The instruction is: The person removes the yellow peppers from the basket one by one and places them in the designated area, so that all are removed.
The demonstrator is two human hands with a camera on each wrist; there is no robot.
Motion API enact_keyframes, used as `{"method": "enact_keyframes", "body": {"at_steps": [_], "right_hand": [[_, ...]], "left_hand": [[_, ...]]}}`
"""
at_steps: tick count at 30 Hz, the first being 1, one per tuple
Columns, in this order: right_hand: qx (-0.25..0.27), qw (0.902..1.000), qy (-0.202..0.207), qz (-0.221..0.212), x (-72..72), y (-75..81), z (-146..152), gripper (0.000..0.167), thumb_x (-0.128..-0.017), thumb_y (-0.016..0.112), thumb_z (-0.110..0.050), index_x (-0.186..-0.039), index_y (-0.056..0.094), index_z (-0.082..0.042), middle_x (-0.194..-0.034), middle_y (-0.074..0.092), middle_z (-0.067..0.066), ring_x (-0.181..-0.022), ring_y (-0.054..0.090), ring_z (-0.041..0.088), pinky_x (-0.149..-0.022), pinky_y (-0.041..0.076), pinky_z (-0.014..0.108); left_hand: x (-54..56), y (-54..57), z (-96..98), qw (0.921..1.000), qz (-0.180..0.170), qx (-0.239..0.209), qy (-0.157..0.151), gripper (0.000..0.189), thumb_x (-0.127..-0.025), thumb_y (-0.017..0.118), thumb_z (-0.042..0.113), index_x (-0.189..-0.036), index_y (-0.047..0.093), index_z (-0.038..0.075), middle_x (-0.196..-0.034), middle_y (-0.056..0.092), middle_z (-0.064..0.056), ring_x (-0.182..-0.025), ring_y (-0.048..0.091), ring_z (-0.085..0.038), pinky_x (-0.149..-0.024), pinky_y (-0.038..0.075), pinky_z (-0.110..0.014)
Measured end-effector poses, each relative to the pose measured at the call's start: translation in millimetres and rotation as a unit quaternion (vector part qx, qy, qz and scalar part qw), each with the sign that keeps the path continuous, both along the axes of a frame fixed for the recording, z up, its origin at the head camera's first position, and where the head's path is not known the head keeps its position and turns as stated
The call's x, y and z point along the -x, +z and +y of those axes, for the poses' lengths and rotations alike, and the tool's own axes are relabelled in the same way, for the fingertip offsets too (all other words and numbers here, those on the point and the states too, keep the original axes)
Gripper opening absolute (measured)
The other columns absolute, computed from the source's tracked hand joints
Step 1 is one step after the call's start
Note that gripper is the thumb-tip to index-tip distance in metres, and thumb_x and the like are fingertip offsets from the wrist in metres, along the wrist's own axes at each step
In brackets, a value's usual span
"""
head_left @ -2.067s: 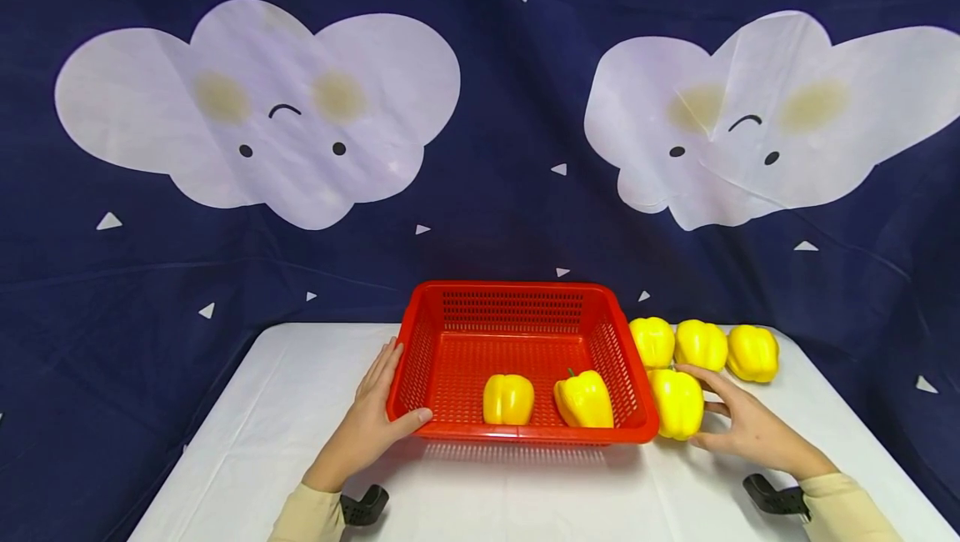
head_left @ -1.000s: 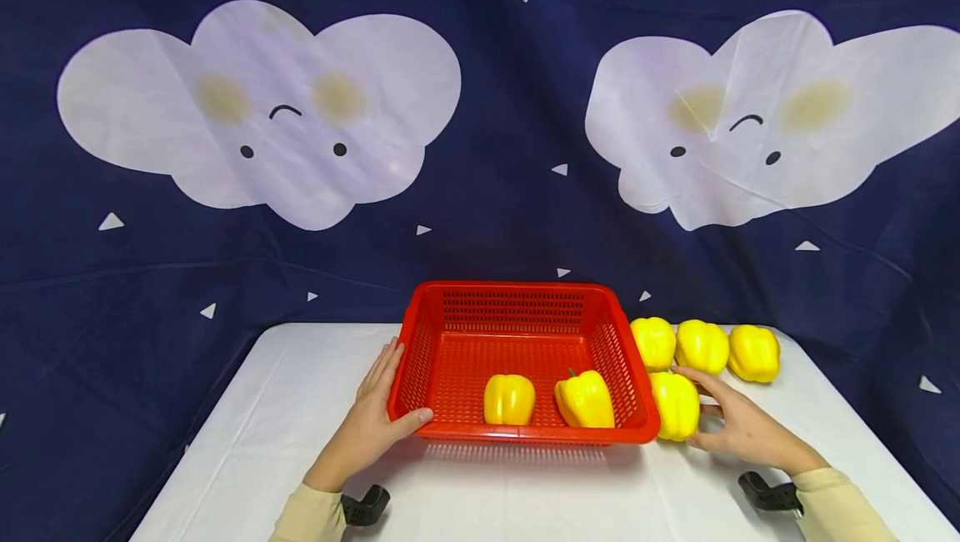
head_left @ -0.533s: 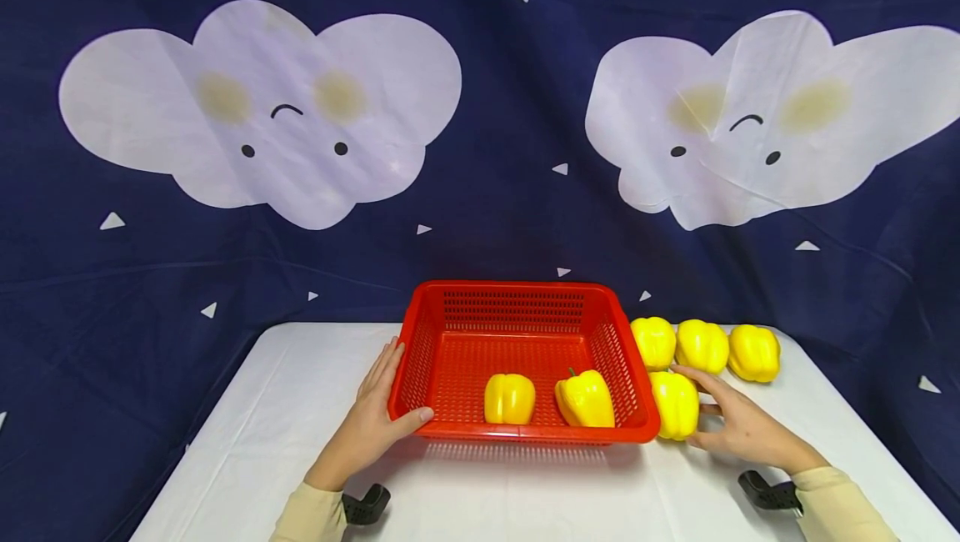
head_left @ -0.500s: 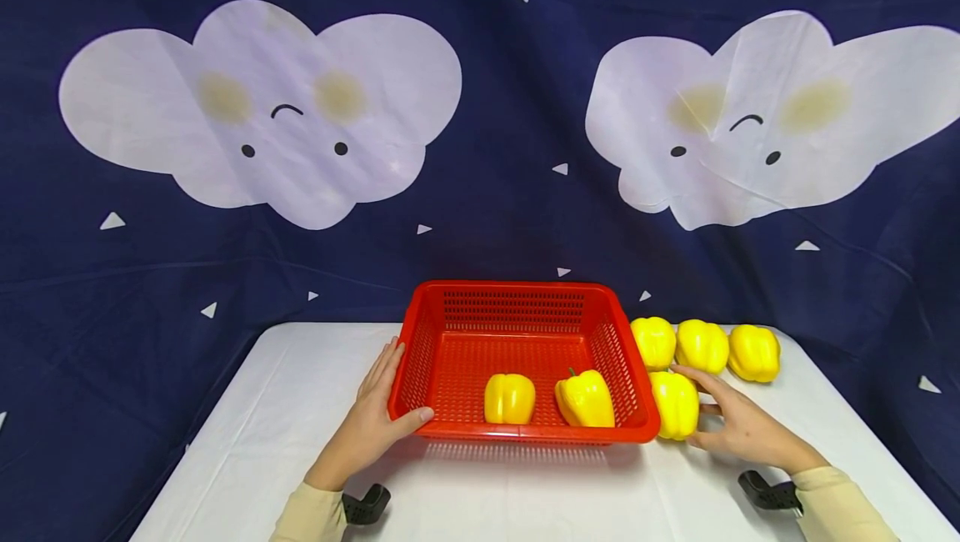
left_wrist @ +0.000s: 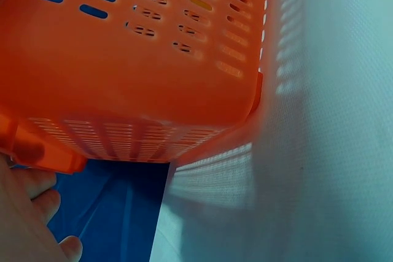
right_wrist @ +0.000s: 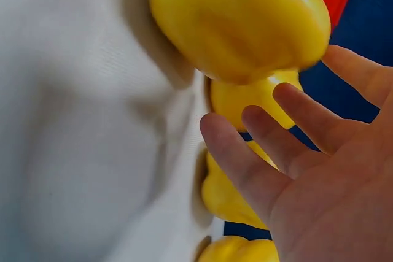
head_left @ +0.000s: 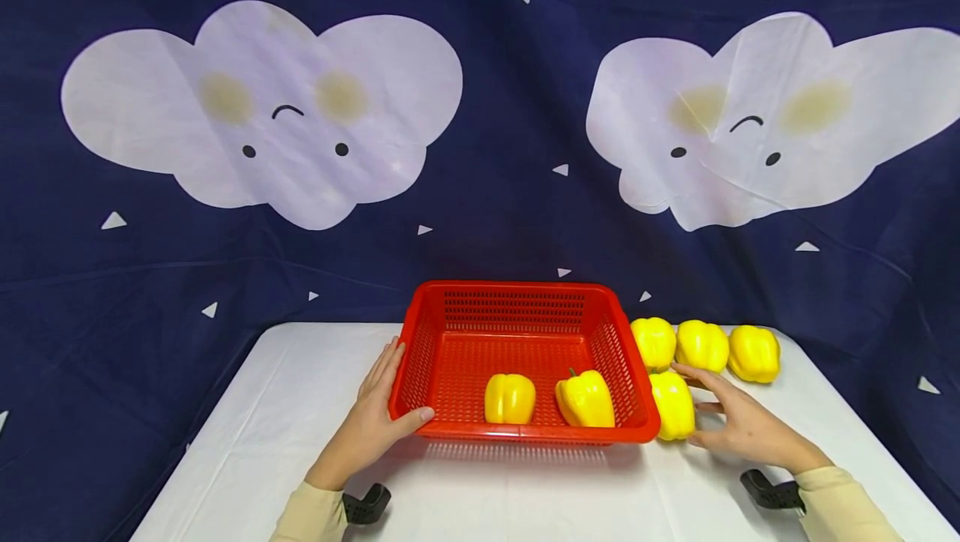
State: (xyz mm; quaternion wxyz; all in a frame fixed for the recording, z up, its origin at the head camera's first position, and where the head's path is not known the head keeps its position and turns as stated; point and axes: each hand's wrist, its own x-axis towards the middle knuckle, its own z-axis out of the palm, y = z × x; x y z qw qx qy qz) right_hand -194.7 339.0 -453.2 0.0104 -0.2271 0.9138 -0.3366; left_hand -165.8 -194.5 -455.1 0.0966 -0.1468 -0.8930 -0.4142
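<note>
A red plastic basket [head_left: 517,434] with slotted walls holds two yellow bell peppers, one [head_left: 510,398] near the middle front and one [head_left: 585,398] at front right. My left hand [head_left: 367,421] rests against its front left corner, fingers straight along the outer side, thumb on the front rim. On the table, just right of the basket, stands another yellow bell pepper [head_left: 673,405]. My right hand [head_left: 742,421] is spread beside this pepper. In the right wrist view the fingers [right_wrist: 242,161] are extended and loose, not wrapped round the pepper; the index fingertip is close to it.
Three more yellow bell peppers, left [head_left: 653,343], middle [head_left: 702,346] and right [head_left: 753,353], stand in a row behind my right hand. The white table [head_left: 555,500] ends at a dark blue cloth [head_left: 517,217] with cloud prints behind it.
The pepper by my right hand has shifted slightly left, closer to the basket. My right hand moved left with it, then its fingers drew slightly away. The left hand and basket stayed put.
</note>
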Motion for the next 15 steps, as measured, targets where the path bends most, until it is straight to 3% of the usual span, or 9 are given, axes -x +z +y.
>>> {"method": "enact_keyframes", "body": {"at_steps": [6,10,15], "right_hand": [[0.017,0.9981,0.01,0.058,-3.8,11.9,-1.0,0.095,-0.069,0.093,-0.014,-0.148,0.041,-0.003,-0.143,0.047,0.02,-0.12,0.042,-0.014,-0.087,0.057,0.029],[0.018,0.9958,0.008,0.089,-5.3,21.5,-5.3,0.094,-0.071,0.092,-0.011,-0.15,0.041,-0.008,-0.143,0.048,0.016,-0.122,0.039,-0.017,-0.09,0.051,0.016],[0.022,0.993,-0.004,0.116,-9.0,33.7,-16.0,0.087,-0.076,0.089,-0.011,-0.15,0.042,-0.013,-0.144,0.049,0.011,-0.119,0.045,-0.015,-0.092,0.043,0.008]], "left_hand": [[0.2,-0.1,-0.4,1.0,0.0,-0.001,0.001,0.1,-0.086,0.077,0.041,-0.161,0.02,0.007,-0.168,0.009,-0.011,-0.152,0.011,-0.037,-0.11,0.017,-0.075],[0.2,-0.1,-0.6,1.0,0.002,-0.001,0.0,0.1,-0.086,0.077,0.041,-0.161,0.019,0.007,-0.168,0.009,-0.011,-0.152,0.01,-0.037,-0.11,0.017,-0.075],[-0.1,0.4,0.3,1.0,-0.003,-0.004,-0.002,0.101,-0.086,0.078,0.04,-0.161,0.019,0.008,-0.168,0.009,-0.01,-0.153,0.01,-0.036,-0.11,0.017,-0.074]]}}
